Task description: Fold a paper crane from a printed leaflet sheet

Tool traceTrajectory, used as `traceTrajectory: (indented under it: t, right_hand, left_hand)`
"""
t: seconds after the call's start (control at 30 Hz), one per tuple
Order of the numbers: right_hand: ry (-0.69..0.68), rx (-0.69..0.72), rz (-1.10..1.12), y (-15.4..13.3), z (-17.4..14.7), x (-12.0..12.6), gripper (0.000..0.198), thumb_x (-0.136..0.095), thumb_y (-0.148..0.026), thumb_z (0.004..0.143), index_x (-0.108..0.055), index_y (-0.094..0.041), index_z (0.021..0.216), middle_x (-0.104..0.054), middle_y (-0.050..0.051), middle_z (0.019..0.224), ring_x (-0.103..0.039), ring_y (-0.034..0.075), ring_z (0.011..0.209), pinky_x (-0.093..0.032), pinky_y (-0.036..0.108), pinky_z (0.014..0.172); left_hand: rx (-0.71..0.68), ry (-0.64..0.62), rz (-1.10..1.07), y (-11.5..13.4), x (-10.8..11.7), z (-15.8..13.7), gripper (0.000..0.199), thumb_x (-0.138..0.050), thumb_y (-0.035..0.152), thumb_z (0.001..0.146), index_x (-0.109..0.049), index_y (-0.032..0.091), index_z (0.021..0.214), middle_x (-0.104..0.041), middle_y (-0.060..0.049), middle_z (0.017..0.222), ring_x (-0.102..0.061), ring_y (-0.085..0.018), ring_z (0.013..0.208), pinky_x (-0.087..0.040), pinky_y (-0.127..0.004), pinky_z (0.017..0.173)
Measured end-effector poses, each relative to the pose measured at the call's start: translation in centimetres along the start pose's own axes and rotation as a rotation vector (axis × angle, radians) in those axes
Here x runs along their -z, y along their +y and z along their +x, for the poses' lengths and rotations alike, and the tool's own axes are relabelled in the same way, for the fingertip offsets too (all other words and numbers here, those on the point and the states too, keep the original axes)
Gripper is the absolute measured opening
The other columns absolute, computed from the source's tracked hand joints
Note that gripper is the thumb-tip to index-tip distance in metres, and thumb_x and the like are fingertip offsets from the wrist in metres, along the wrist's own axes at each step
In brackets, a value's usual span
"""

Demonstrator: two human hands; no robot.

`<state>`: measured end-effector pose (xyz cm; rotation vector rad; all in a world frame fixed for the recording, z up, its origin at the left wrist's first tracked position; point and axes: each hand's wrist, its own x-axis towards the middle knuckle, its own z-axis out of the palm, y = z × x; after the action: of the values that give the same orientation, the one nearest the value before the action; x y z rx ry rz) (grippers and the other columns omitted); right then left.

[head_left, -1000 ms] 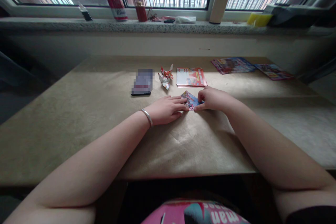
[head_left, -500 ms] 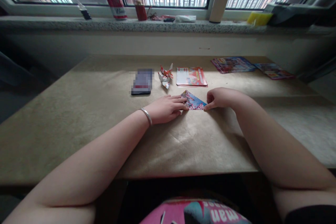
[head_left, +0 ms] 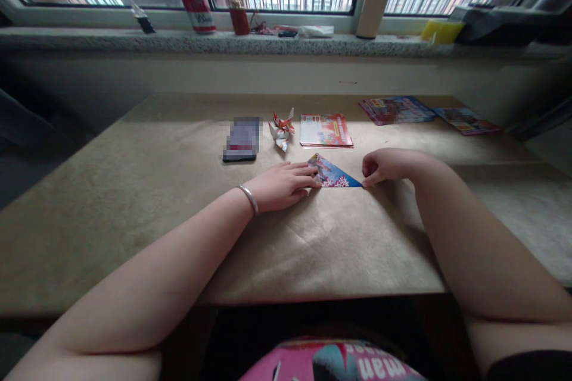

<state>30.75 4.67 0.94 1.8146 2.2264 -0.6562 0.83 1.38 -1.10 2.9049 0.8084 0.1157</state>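
A sheet of printed paper folded into a triangle [head_left: 335, 171], blue with white and pink snowflake shapes, lies on the table with its long edge toward me. My left hand [head_left: 286, 184] rests flat, its outstretched fingers covering the triangle's left part. At the sharp right corner is my right hand [head_left: 385, 166], fingers curled in and the thumb tip touching the corner. Just beyond the triangle stands a folded red and white paper figure [head_left: 282, 130] with pointed tips. Beside it lies a small stack of red and white printed sheets [head_left: 326, 131].
A dark phone-like slab [head_left: 242, 140], its face blurred out, lies left of the paper figure. More colourful printed sheets [head_left: 400, 110] lie at the back right. On the windowsill [head_left: 165, 43] stand a red and white can [head_left: 198, 10], a red lighter-like object [head_left: 239, 18] and small items.
My right hand has slid to the right along the long edge, out to the corner, baring more of the blue paper. My left hand stays in place.
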Motion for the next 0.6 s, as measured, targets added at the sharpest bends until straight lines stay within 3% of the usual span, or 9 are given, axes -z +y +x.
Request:
traceTrajectory:
  t: [0.13, 0.23, 0.3, 0.43, 0.47, 0.6]
  right_hand:
    - [-0.030, 0.077, 0.064, 0.9, 0.2, 0.0, 0.024, -0.079, -0.040, 0.060, -0.069, -0.023, 0.074, -0.069, 0.000, 0.069, -0.060, 0.016, 0.062, -0.042, 0.028, 0.056]
    - [-0.036, 0.084, 0.078, 0.9, 0.1, 0.0, 0.017, -0.075, -0.036, 0.066, -0.068, -0.023, 0.075, -0.069, 0.000, 0.070, -0.059, 0.016, 0.063, -0.041, 0.028, 0.056]
    - [0.022, 0.072, 0.052, 0.3, 0.1, -0.1, 0.011, -0.069, -0.033, 0.073, -0.068, -0.022, 0.076, -0.069, 0.001, 0.073, -0.059, 0.016, 0.066, -0.040, 0.028, 0.057]
    - [0.432, 0.059, 0.095, -2.3, 0.0, -0.8, 0.015, -0.059, -0.035, 0.082, -0.065, -0.021, 0.082, -0.069, 0.003, 0.079, -0.058, 0.016, 0.069, -0.040, 0.028, 0.061]
    - [0.471, 0.104, 0.117, -3.1, 0.0, -1.1, 0.016, -0.058, -0.036, 0.083, -0.065, -0.022, 0.085, -0.069, 0.003, 0.081, -0.058, 0.016, 0.069, -0.040, 0.028, 0.061]
    - [0.373, 0.243, 0.046, -5.9, 0.1, -2.5, 0.012, -0.058, -0.034, 0.082, -0.063, -0.023, 0.082, -0.070, 0.002, 0.081, -0.057, 0.015, 0.068, -0.038, 0.026, 0.060]
  left_hand:
    - [0.007, 0.012, 0.055, 0.1, 0.0, -0.2, 0.040, -0.047, 0.029, 0.095, -0.054, 0.030, 0.134, -0.041, -0.004, 0.152, -0.039, -0.024, 0.140, -0.031, -0.048, 0.114]
    - [-0.033, 0.040, 0.118, 0.0, 0.1, -0.4, 0.041, -0.047, 0.033, 0.095, -0.052, 0.031, 0.136, -0.043, -0.004, 0.151, -0.036, -0.026, 0.141, -0.024, -0.053, 0.116]
    - [-0.064, 0.056, 0.153, -0.1, 0.2, -0.4, 0.041, -0.046, 0.035, 0.096, -0.052, 0.031, 0.136, -0.044, -0.003, 0.150, -0.032, -0.026, 0.143, -0.017, -0.054, 0.119]
    - [-0.054, 0.040, 0.183, 0.0, 0.2, -0.1, 0.046, -0.043, 0.040, 0.097, -0.046, 0.028, 0.141, -0.042, -0.003, 0.151, -0.028, -0.025, 0.145, -0.011, -0.052, 0.121]
    - [-0.048, 0.031, 0.181, 0.1, 0.1, 0.0, 0.048, -0.043, 0.040, 0.097, -0.044, 0.027, 0.143, -0.042, -0.003, 0.152, -0.029, -0.025, 0.145, -0.012, -0.051, 0.121]
    - [-0.020, 0.023, 0.182, 0.4, 0.0, 0.2, 0.052, -0.043, 0.040, 0.096, -0.041, 0.026, 0.145, -0.041, -0.003, 0.152, -0.026, -0.027, 0.146, -0.012, -0.050, 0.121]
